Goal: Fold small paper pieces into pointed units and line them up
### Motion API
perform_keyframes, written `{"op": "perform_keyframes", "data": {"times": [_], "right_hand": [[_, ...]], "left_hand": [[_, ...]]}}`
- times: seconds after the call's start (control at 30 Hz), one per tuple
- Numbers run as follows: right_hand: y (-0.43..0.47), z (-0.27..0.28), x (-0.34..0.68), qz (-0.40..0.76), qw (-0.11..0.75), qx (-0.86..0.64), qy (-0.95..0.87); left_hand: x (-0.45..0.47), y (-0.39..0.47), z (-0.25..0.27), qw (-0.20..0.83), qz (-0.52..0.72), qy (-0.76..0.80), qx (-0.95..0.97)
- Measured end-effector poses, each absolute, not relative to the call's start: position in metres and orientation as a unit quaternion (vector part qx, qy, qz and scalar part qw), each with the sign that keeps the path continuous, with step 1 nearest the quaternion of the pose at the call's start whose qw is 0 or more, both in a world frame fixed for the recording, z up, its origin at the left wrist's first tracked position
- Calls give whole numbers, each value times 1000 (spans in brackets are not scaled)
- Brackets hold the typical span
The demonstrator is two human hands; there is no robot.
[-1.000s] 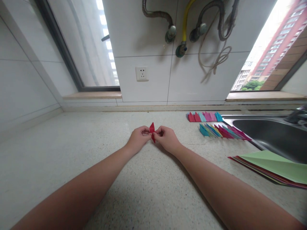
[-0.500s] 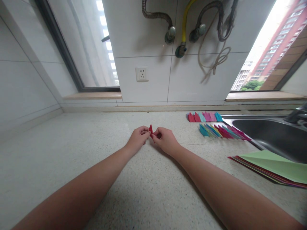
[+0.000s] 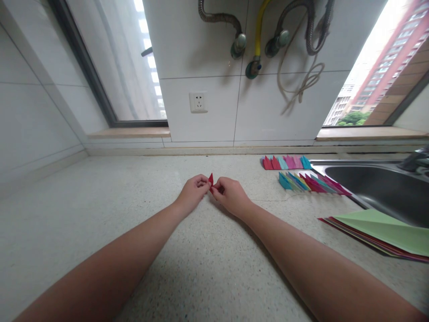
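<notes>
A small red piece of folded paper (image 3: 211,179) is pinched between my two hands, just above the speckled countertop (image 3: 204,264). Its pointed tip sticks up, while its lower part is mostly covered by fingers. My left hand (image 3: 195,190) grips it from the left, thumb and fingers closed. From the right, my right hand (image 3: 229,192) pinches its lower edge with thumb and forefinger. To the right lie two rows of small folded papers: the back row (image 3: 286,163) in red, pale blue, pink and blue, the nearer row (image 3: 313,184) in blue, yellow, crimson and purple.
A stack of coloured paper sheets (image 3: 385,228), light green on top, lies at the right beside the steel sink (image 3: 323,169). A faucet (image 3: 415,161) stands at the sink's far right. The tiled wall behind carries a power socket (image 3: 199,103) and pipe valves (image 3: 238,46).
Both hands stay almost where they were, still pinching the red paper. Its tip leans slightly more to the right. The view has shifted very slightly.
</notes>
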State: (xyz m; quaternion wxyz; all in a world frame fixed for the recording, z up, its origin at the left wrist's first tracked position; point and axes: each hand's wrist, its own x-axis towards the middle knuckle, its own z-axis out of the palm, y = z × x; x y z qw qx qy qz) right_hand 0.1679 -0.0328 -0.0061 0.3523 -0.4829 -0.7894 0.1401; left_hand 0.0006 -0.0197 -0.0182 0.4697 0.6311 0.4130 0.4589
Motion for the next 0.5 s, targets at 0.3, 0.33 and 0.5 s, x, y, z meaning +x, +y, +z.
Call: {"op": "perform_keyframes", "data": {"times": [0.3, 0.33, 0.5], "right_hand": [[-35, -7, 167, 243, 422, -485, -726], [-34, -7, 167, 265, 432, -480, -716], [-27, -4, 167, 417, 483, -451, -624]], "left_hand": [[0, -21, -13, 520, 471, 384, 601], [0, -21, -13, 521, 474, 383, 598], [-2, -21, -11, 536, 471, 373, 593]]}}
